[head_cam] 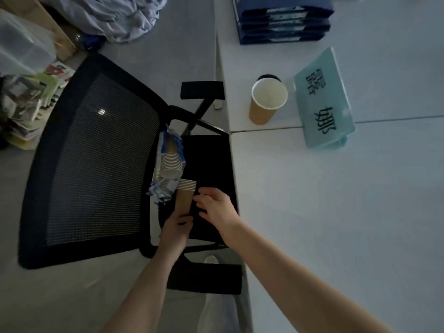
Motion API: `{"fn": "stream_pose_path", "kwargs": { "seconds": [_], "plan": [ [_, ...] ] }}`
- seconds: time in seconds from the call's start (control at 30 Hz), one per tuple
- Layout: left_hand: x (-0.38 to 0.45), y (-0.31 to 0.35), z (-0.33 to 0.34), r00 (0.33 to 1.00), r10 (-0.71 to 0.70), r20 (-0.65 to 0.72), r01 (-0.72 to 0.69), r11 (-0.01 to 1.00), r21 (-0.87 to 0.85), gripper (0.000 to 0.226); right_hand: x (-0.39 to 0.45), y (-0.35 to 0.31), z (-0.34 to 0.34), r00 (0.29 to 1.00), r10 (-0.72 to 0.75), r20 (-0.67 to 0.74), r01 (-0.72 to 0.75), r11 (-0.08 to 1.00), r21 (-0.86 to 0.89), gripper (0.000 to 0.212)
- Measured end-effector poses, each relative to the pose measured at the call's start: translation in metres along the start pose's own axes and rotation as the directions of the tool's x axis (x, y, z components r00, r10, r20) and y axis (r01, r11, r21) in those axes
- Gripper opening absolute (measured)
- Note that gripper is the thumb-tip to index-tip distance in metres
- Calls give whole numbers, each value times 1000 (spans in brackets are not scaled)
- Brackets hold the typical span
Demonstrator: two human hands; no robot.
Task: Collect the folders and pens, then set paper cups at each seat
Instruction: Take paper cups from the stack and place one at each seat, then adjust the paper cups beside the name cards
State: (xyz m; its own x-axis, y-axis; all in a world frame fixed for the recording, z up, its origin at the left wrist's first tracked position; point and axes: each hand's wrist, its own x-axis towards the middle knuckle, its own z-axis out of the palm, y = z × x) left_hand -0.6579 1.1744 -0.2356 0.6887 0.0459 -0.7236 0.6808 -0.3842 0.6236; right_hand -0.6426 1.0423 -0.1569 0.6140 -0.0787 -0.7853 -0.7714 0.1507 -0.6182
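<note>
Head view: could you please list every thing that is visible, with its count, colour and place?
Paper cup: one, brown outside and white inside, upright on the table beside the name sign.
Name sign: one, pale teal, on the table.
Folders: one stack, dark blue, table top edge.
Table: white, right side.
Office chair: one, black mesh, pushed to the table.
Cup stack: one, brown, over the chair seat.
Wrapped cups: one sleeve, blue-white wrapper, on the seat.
Left hand: grips the cup stack's base.
Right hand: fingers beside the stack.
</note>
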Motion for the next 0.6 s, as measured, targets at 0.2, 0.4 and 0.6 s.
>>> {"fn": "stream_pose_path", "kwargs": {
  "seconds": [0.2,0.4,0.6],
  "plan": [
    [-100,24,53,929,223,-294,-197,973,117,31,-83,3,-77,991,-97,92,90,993,79,28],
    [-172,38,143,776,476,-414,-396,878,268,44,-122,11,-172,988,-150,27,149,987,62,23],
    [-187,23,199,771,612,-178,-380,666,642,57,-114,-27,-224,949,-312,-48,309,949,-64,31]
  ]
}}
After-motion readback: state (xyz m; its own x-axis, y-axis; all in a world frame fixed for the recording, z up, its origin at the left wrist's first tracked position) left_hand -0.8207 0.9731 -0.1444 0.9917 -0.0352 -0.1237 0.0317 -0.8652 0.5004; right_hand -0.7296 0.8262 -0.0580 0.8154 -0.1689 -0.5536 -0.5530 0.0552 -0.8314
